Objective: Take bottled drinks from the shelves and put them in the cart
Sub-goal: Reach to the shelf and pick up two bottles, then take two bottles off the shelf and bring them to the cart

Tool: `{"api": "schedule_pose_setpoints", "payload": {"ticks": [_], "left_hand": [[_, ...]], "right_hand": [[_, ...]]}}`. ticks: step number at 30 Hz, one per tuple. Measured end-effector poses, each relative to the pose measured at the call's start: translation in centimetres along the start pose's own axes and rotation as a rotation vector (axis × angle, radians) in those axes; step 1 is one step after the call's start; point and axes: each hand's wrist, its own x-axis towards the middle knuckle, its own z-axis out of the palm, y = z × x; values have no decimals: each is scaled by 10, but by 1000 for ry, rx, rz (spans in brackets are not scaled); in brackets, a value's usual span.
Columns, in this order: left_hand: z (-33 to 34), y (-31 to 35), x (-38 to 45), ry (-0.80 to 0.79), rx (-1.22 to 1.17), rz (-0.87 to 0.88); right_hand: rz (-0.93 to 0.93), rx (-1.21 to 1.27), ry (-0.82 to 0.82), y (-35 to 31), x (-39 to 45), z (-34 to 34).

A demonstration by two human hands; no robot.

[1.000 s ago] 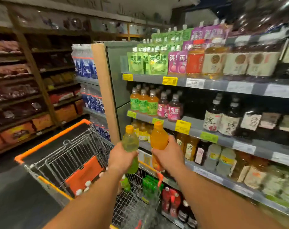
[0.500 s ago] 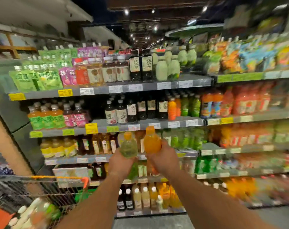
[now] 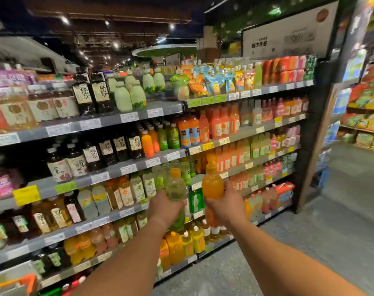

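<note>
My left hand (image 3: 163, 207) grips a pale green drink bottle (image 3: 176, 190) with an orange cap, held upright in front of the shelves. Beside it, my right hand (image 3: 225, 205) grips an orange drink bottle (image 3: 212, 184), also upright. The two bottles are a short gap apart at chest height. Only an orange corner of the cart (image 3: 30, 283) shows at the bottom left edge, well below and left of my hands.
Grey shelves (image 3: 109, 174) packed with bottled teas, juices and pouches fill the left and middle. The shelf unit ends at a dark post (image 3: 310, 159) on the right. Grey floor (image 3: 342, 210) opens beyond it, with another stocked shelf (image 3: 365, 124) at far right.
My view has swung right, away from the cart and along the drink shelves. Both hands still hold their bottles upright in front of me, now slightly farther apart.
</note>
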Motion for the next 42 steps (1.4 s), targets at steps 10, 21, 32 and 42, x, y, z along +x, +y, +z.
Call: {"api": "schedule_pose_setpoints", "payload": {"ticks": [10, 21, 32, 42], "left_hand": [[104, 43, 20, -6, -44, -5], [204, 51, 90, 123, -34, -194], [264, 32, 225, 140, 22, -264], [308, 15, 342, 220, 71, -259]], "right_hand": [[1, 49, 7, 83, 75, -55], [-50, 24, -242, 152, 208, -20], [-28, 30, -325, 188, 330, 63], [-120, 100, -330, 192, 433, 140]]}}
